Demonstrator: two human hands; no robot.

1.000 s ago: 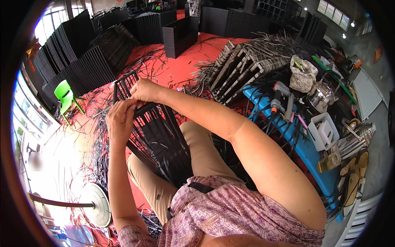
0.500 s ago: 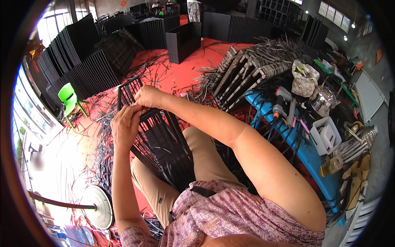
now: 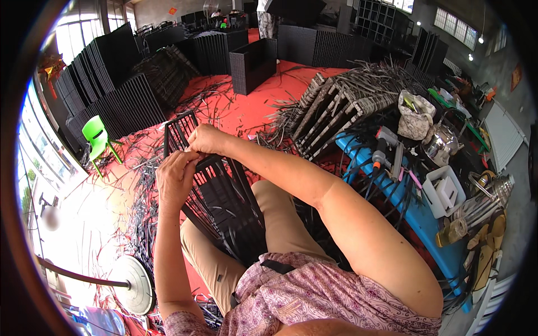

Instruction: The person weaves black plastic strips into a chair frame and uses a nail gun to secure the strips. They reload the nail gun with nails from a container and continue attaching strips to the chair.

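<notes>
A dark slatted frame with black strips woven across it leans between my knees, tilted away from me. Over its upper part my two hands meet, fingertips close together. My left hand is bent with thumb and fingers pinched near the frame's crossbar. Just beyond it, my right hand is curled closed, knuckles up, by the frame's far end. Whatever is pinched between the fingers is too small or hidden to make out.
Right of me a blue bench bears a power tool, a white plastic tub and a metal kettle. Loose strips litter the red floor around a striped frame stack. A green chair and a round base stand left.
My hands stay together at the frame, with only small shifts in the fingers. The whole view has moved slightly. In the far background a dark panel has come into sight beside a standing person.
</notes>
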